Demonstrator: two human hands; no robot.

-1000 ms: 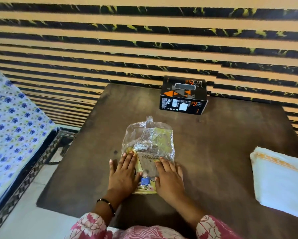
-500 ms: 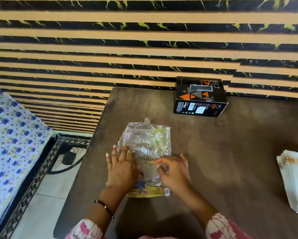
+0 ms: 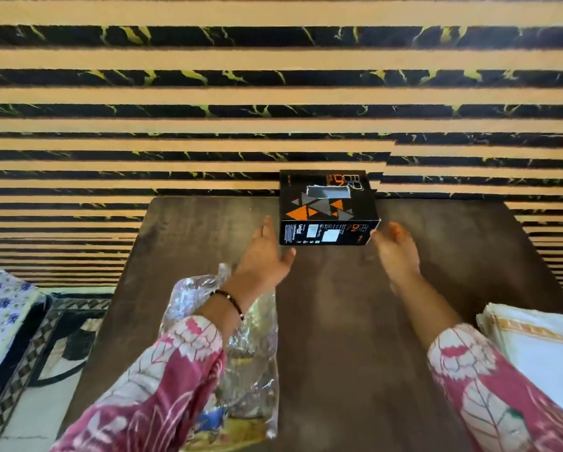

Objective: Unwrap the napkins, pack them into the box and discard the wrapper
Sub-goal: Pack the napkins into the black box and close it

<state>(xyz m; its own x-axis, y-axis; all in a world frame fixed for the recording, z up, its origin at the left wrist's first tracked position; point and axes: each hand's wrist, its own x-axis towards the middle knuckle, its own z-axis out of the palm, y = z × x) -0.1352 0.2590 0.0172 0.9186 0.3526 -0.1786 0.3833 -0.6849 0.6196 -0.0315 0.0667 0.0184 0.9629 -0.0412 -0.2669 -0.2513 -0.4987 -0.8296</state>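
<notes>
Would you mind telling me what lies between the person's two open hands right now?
In the head view, the black box sits on the table between the left hand and the right hand; neither clearly touches it.

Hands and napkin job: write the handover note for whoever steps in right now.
Left hand: open, empty, beside the left side of the black cardboard box with orange triangles.
Right hand: open, empty, at its right side.
Box: at the dark wooden table's far edge, not gripped.
Crinkled clear plastic wrapper: lies near the table's front under the left forearm.
White folded napkins with gold trim: stacked at right, unwrapped.
Left: pack napkins, discard wrapper.
</notes>
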